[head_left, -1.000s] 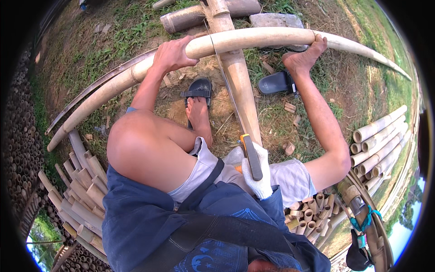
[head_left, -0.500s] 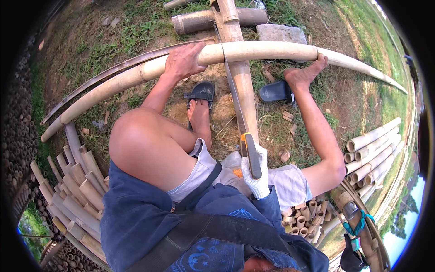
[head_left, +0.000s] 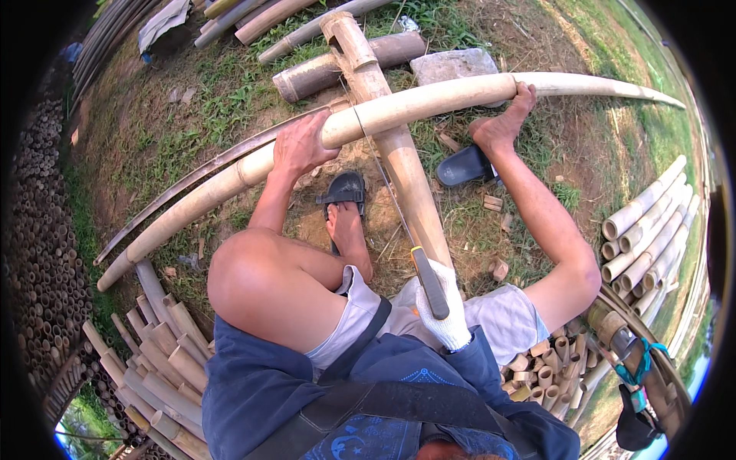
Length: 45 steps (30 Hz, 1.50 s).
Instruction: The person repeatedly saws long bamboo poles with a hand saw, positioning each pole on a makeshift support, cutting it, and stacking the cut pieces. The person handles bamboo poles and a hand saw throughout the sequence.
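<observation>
A long pale bamboo pole (head_left: pixel 429 103) lies crosswise over a thick bamboo beam (head_left: pixel 414 180) that slopes towards me. My bare left hand (head_left: pixel 300 144) is closed round the pole, left of the beam. In a white knitted glove, my right hand (head_left: pixel 445 310) grips the dark grey and yellow handle of a hand saw (head_left: pixel 431 285). Its thin blade reaches away from me and meets the pole just right of my left hand; the depth of any cut cannot be made out. My bare right foot (head_left: pixel 502 126) presses on the pole further right.
A split bamboo strip (head_left: pixel 195 172) lies behind the pole's left part. Bamboo pieces are stacked at left (head_left: pixel 165 349) and right (head_left: pixel 652 230), with short offcuts (head_left: pixel 548 372) beside my right thigh. A stone block (head_left: pixel 454 66) and a bamboo log (head_left: pixel 307 79) sit by the beam's far end.
The view has turned, bringing more ground at the far left into sight. Both hands keep their grips, and the saw blade still crosses the pole at about the same spot.
</observation>
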Each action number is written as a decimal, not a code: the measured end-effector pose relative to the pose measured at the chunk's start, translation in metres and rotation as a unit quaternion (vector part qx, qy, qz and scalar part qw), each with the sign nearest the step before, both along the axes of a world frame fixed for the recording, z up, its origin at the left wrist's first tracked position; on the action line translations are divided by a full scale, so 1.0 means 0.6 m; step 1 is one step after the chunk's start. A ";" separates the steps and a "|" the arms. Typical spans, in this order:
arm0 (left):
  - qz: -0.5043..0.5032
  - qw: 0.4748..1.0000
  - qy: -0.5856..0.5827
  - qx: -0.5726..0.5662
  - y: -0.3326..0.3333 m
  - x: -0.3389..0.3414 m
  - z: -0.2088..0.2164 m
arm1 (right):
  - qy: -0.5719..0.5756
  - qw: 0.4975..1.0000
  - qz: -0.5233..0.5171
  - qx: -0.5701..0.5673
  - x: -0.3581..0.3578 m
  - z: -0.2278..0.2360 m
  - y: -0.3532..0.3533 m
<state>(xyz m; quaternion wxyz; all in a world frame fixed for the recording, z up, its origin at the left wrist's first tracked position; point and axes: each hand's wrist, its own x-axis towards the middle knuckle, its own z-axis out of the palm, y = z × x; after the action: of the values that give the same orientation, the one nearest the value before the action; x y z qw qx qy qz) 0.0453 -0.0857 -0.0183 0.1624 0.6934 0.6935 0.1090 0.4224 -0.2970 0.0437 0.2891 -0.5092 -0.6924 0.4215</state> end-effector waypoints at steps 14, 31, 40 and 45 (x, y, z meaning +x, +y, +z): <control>-0.030 0.998 -0.040 0.027 -0.016 -0.053 0.016 | 0.097 0.992 -0.040 0.067 -0.197 -0.130 0.186; -0.061 0.992 -0.105 -0.021 0.036 -0.029 0.048 | 0.102 0.994 -0.026 0.029 -0.198 -0.107 0.191; -0.029 0.994 -0.082 -0.065 0.014 0.003 0.092 | 0.100 0.995 -0.018 0.012 -0.185 -0.064 0.167; -0.030 0.996 -0.075 -0.049 0.007 0.009 0.074 | 0.057 0.998 -0.020 -0.010 -0.048 -0.012 0.019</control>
<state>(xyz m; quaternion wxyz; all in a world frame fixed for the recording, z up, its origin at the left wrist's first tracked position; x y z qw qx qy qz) 0.0508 -0.0815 0.0263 0.2512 0.6951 0.6626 0.1214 0.3935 -0.2858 0.0363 0.3317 -0.5009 -0.6601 0.4510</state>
